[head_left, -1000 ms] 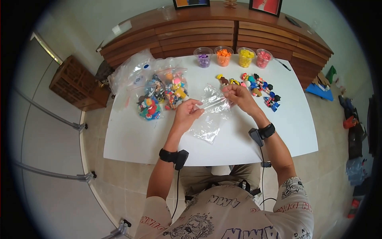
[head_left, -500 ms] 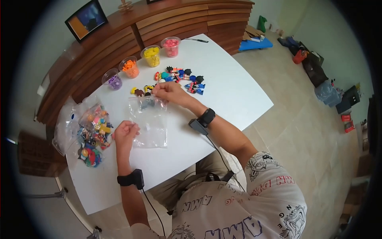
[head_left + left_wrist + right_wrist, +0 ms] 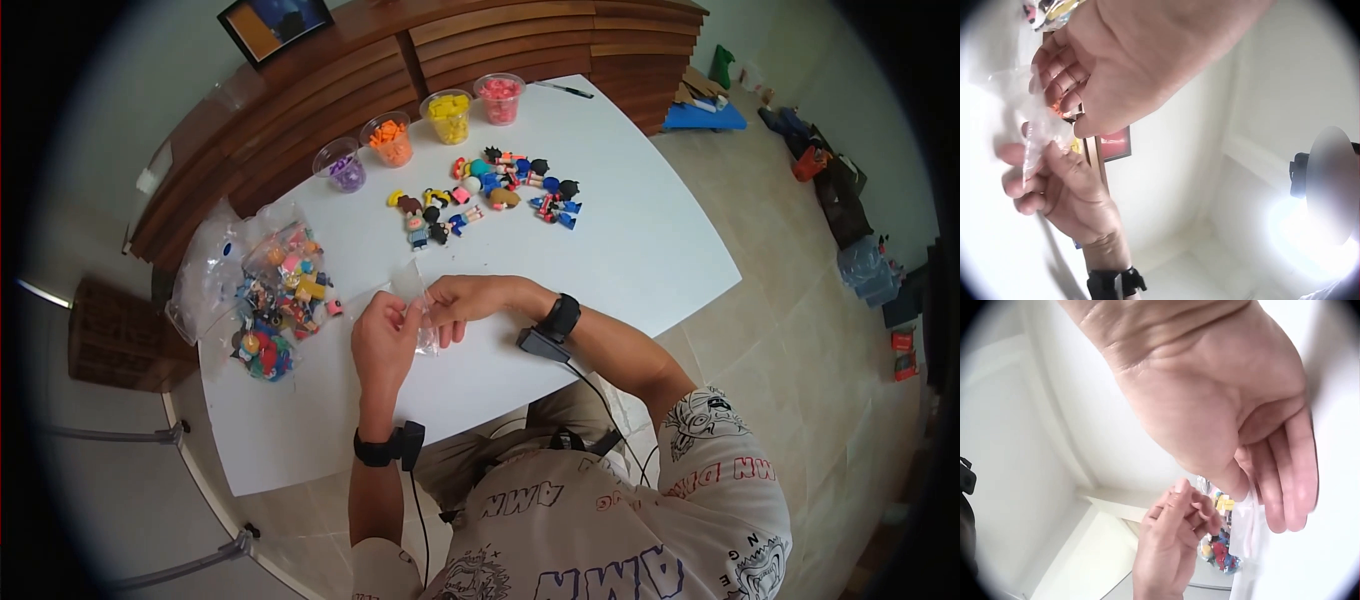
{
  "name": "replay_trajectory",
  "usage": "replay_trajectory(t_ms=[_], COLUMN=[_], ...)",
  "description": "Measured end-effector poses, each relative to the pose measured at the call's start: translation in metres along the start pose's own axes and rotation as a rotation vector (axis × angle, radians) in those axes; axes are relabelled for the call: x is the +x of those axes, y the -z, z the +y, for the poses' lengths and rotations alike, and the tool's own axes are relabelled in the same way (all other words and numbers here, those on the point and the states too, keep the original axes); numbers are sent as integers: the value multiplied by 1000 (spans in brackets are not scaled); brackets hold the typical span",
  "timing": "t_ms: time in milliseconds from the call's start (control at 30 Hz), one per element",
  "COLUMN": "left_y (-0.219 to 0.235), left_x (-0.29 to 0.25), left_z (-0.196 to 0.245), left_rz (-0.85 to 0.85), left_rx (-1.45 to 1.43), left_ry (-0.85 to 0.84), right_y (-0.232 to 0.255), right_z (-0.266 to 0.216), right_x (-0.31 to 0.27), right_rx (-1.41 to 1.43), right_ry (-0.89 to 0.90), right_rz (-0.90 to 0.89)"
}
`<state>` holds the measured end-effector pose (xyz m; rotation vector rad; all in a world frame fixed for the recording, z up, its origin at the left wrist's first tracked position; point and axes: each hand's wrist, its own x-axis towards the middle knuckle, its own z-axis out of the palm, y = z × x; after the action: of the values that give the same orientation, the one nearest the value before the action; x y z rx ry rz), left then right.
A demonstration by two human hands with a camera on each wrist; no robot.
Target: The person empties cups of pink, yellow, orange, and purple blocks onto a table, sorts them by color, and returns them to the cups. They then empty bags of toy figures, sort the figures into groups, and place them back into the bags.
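A clear plastic zip bag (image 3: 428,342) is upright between the hands, low over the near part of the white table (image 3: 600,270). My right hand (image 3: 470,300) pinches it between thumb and fingers; the left wrist view shows the bag (image 3: 1034,140) at those fingertips. My left hand (image 3: 380,335) is right beside the bag, fingers loosely curled, with a gap between its thumb and index finger in the left wrist view. Beyond the hands lie several small toy figures (image 3: 505,200), some in blue, one in green-grey clothes.
Filled bags of colourful toys (image 3: 290,290) lie at the left beside crumpled clear plastic (image 3: 205,275). Cups of purple (image 3: 347,172), orange (image 3: 392,145), yellow (image 3: 449,120) and pink pieces (image 3: 500,100) line the back edge, with a pen (image 3: 566,90) next to them.
The head view has turned to the right. The bag, earlier spread flat between hands held apart, is now drawn closer to the body, and the hands have come together around it.
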<state>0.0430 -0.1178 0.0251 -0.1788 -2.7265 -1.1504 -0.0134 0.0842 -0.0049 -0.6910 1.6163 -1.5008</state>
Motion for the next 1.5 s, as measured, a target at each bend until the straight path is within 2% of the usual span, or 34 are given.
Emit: replay_trajectory(t_ms=[67, 100, 233, 267, 300, 333, 433, 633, 733, 833, 867, 900, 967, 1033, 1067, 1233, 1367, 1500], left_y=[-5, -6, -22, -24, -13, -13, -13, -2, 11, 27, 35, 43, 53, 50, 50, 27, 25, 4], left_x=[-1, 0, 2, 3, 1, 1, -1, -3, -6, -14, -19, -24, -32, -36, -36, -33, -34, -32], left_z=[-4, -4, -25, -31, -11, -15, -11, -5, 4, 18, 24, 37, 52, 51, 49, -4, 11, 18], left_rz=[-55, -50, -37, -17, -19, -8, 24, 30, 30, 182, 221, 268, 296, 274, 261, 144, 96, 170], left_rx=[-59, -60, -174, -242, -134, -117, -135, -130, -164, -95, -42, -13, 26, 38, 62, 168, 140, 230], left_ry=[68, 68, 7, -28, -27, -43, -37, 7, 39, -146, -189, -222, -242, -233, -217, -150, -68, -180], right_y=[-1, 1, 11, 14, 18, 20, 28, 32, 33, 26, 21, 16, 4, 0, -2, 0, -6, -15], right_z=[-1, -3, -3, -2, -2, -4, -11, -17, -17, -15, -16, -18, -23, -26, -27, -19, -19, -25], right_x=[-2, -3, -7, -13, -14, -15, -18, -20, -20, -23, -20, -17, -13, -14, -14, -15, -12, -12], right_rx=[-26, -28, -50, 8, 12, 30, 32, -27, -128, -156, -146, -136, -156, -180, -195, -259, -258, -197], right_ry=[31, -9, -66, 15, -3, -15, -36, -100, -194, -171, -87, -1, 14, 33, -16, -121, -90, -55], right_rz=[-56, -57, -27, 3, 30, 55, 97, 32, 77, 128, 113, 94, 103, 104, 127, 266, 239, 215])
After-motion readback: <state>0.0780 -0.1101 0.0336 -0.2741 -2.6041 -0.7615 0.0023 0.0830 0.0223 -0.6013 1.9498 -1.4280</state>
